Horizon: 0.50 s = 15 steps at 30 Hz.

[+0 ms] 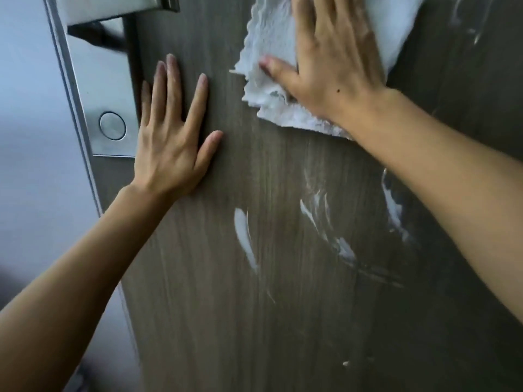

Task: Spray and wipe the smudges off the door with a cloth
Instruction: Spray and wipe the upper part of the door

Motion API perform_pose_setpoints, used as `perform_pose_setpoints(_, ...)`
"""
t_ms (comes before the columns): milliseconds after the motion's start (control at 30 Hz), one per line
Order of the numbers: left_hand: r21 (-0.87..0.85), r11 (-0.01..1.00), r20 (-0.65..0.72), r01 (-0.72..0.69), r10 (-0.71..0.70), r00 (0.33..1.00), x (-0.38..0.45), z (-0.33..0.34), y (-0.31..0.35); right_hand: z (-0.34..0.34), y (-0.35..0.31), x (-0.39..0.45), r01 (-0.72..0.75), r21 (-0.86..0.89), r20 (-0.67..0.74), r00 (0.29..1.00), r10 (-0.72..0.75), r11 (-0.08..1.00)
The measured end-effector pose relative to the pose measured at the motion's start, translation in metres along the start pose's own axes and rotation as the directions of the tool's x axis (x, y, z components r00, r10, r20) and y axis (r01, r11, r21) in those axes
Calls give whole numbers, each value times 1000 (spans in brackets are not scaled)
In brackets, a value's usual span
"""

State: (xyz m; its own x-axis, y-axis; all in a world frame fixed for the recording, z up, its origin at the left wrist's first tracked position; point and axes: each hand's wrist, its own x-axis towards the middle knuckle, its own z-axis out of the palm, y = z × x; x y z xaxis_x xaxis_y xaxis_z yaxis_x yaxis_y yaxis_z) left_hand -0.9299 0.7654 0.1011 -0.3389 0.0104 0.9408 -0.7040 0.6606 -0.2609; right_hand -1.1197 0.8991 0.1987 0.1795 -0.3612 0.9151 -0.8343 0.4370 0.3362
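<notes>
A grey-brown wood-grain door (254, 321) fills the view. My right hand (331, 58) presses a white cloth (268, 32) flat against the door's upper part, fingers straight and reaching past the top edge of the view. My left hand (172, 137) lies flat on the door, fingers spread, beside the lock plate. White smudges (246, 239) streak the door below the cloth, with more smudges (393, 205) next to my right forearm. No spray bottle is in view.
A metal lock plate (96, 89) with a lever handle (96, 32) and a round keyhole cover (112, 125) runs along the door's left edge. A pale wall (31, 137) lies to the left of the door.
</notes>
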Motion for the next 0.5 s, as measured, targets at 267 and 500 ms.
perform_pose_setpoints(267, -182, 981, -47, -64, 56, 997, -2, -3, -5, 21, -48, -53, 18, 12, 17, 1000, -18, 1000)
perform_pose_setpoints(500, -183, 981, -11, -68, 67, 998, -2, -6, -9, 56, -118, -182, 476, 65, 74, 874, -480, 877)
